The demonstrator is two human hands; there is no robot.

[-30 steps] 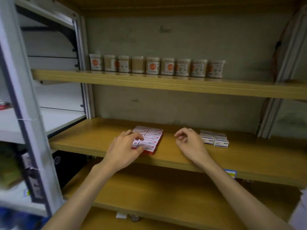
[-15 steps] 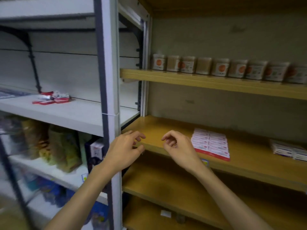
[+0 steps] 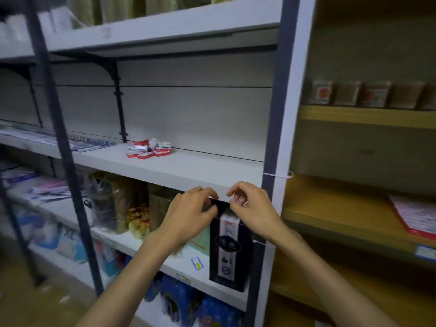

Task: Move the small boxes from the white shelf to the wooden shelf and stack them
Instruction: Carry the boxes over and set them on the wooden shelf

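A loose heap of several small red-and-white boxes (image 3: 149,148) lies near the back of the white shelf (image 3: 179,171), left of centre. My left hand (image 3: 188,214) and my right hand (image 3: 253,210) hover side by side in front of that shelf's front edge, fingers loosely curled, holding nothing. Both hands are well short of the heap. At the far right, a flat block of the same red-and-white boxes (image 3: 417,215) lies on the wooden shelf (image 3: 335,208).
A white and dark upright post (image 3: 280,128) separates the two shelves. Below the white shelf stand a tall dark carton (image 3: 227,253) and bagged goods (image 3: 122,204). Small jars (image 3: 349,93) line the upper wooden shelf. Flat packets (image 3: 56,139) lie on the white shelf's left.
My view has swung left from the wooden shelf to the white shelf. Both hands left the stacked boxes and now hover empty before the white shelf's edge.
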